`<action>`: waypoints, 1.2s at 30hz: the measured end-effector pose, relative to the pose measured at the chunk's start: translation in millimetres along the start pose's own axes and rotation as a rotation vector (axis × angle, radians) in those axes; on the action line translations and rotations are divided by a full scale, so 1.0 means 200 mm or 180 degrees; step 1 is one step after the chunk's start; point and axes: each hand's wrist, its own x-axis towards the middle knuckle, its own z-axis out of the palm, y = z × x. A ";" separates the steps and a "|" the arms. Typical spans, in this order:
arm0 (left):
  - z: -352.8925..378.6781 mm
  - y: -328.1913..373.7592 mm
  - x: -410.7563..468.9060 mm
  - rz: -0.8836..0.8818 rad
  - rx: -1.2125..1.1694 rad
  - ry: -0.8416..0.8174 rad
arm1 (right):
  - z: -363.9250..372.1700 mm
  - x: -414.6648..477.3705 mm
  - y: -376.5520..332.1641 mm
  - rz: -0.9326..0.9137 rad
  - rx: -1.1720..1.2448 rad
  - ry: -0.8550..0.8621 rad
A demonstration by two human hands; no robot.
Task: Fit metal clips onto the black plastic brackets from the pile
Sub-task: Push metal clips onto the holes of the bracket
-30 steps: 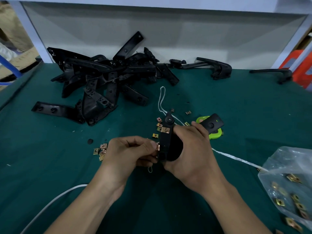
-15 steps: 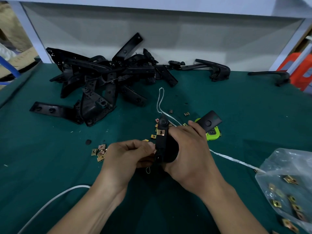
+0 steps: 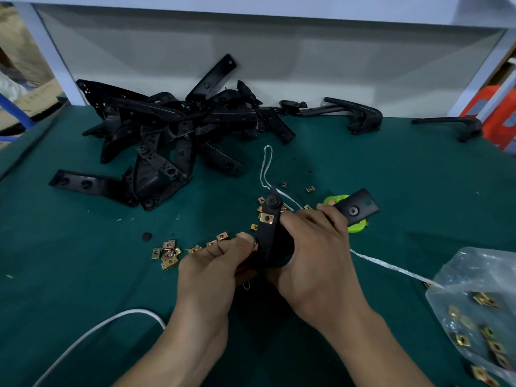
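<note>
Pinching a mostly hidden metal clip against the black bracket with the left hand, right hand wrapped round it above the green mat, short of the pile, risking a skewed or dropped clip through uneven pressure.

Dim and cool, lit from above. Dark shadow on the green table at lower centre. Detail swallowed in the bracket pile, upper left. Pale sheen on the plastic bag, lower right. Bowed and soft at the edges.
</note>
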 end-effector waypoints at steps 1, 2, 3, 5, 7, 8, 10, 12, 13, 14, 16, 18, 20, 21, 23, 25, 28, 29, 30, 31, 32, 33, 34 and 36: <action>0.00 -0.01 0.00 0.0084 0.0122 0.0033 | 0.00 0.00 0.00 0.0013 0.0009 0.0001; 0.00 -0.02 -0.01 0.0245 0.0337 0.0112 | -0.01 0.00 -0.01 0.0018 0.0022 0.0006; 0.00 -0.03 -0.01 0.0469 0.0611 0.0196 | -0.01 0.00 -0.01 0.0027 0.0020 0.0001; 0.00 -0.04 -0.03 0.0959 0.1040 0.0219 | -0.02 0.00 -0.02 0.0085 -0.0069 -0.0050; 0.00 -0.04 -0.05 0.1303 0.1274 0.0056 | -0.02 -0.01 -0.02 0.0197 -0.0174 -0.0112; 0.01 -0.03 -0.06 0.1401 0.1357 -0.0011 | -0.03 -0.01 -0.02 0.0274 -0.0206 -0.0144; 0.02 -0.03 -0.08 0.1453 0.1490 -0.0078 | -0.04 -0.03 -0.01 0.0401 -0.0246 -0.0190; 0.02 -0.03 -0.08 0.1455 0.1638 -0.0060 | -0.03 -0.04 -0.02 0.0500 -0.0239 -0.0190; 0.02 -0.03 -0.08 0.1442 0.1690 -0.0041 | -0.03 -0.05 -0.02 0.0565 -0.0216 -0.0161; 0.01 -0.04 -0.08 0.1420 0.1718 -0.0022 | -0.03 -0.06 -0.03 0.0637 -0.0189 -0.0123; 0.01 -0.04 -0.08 0.1432 0.1770 0.0002 | -0.02 -0.06 -0.05 0.0752 -0.0136 -0.0039; 0.02 -0.05 -0.08 0.1532 0.1852 -0.0025 | -0.02 -0.07 -0.05 0.0783 -0.0116 0.0043; 0.02 -0.04 -0.07 0.1661 0.1911 -0.0057 | -0.02 -0.06 -0.07 0.0801 -0.0104 0.0125; 0.02 -0.03 -0.06 0.1728 0.1950 -0.0056 | -0.02 -0.05 -0.07 0.0799 -0.0105 0.0166; 0.01 -0.02 -0.05 0.1876 0.2066 -0.0041 | -0.02 -0.03 -0.09 0.0717 -0.0181 0.0192; 0.00 0.00 -0.06 0.2052 0.2193 -0.0022 | -0.02 -0.02 -0.12 0.0550 -0.0309 0.0134; 0.00 0.03 -0.07 0.2268 0.2262 -0.0004 | -0.01 -0.04 -0.16 0.0274 -0.0236 0.0098; 0.00 0.03 -0.06 0.2327 0.2266 0.0015 | -0.01 -0.05 -0.18 0.0201 -0.0172 0.0109; -0.01 0.03 -0.06 0.2374 0.2263 0.0032 | -0.01 -0.06 -0.18 0.0150 -0.0127 0.0119; -0.02 0.03 -0.06 0.2381 0.2240 0.0035 | -0.01 -0.07 -0.18 0.0117 -0.0114 0.0123; -0.02 0.03 -0.05 0.2348 0.2210 0.0022 | 0.00 -0.07 -0.18 0.0101 -0.0120 0.0113; -0.03 0.02 -0.05 0.2302 0.2204 0.0000 | 0.00 -0.07 -0.17 0.0102 -0.0123 0.0096; -0.03 0.02 -0.04 0.2272 0.2213 -0.0027 | 0.00 -0.07 -0.17 0.0109 -0.0109 0.0091; -0.03 0.02 -0.04 0.2283 0.2234 -0.0090 | 0.00 -0.07 -0.17 0.0124 -0.0047 0.0131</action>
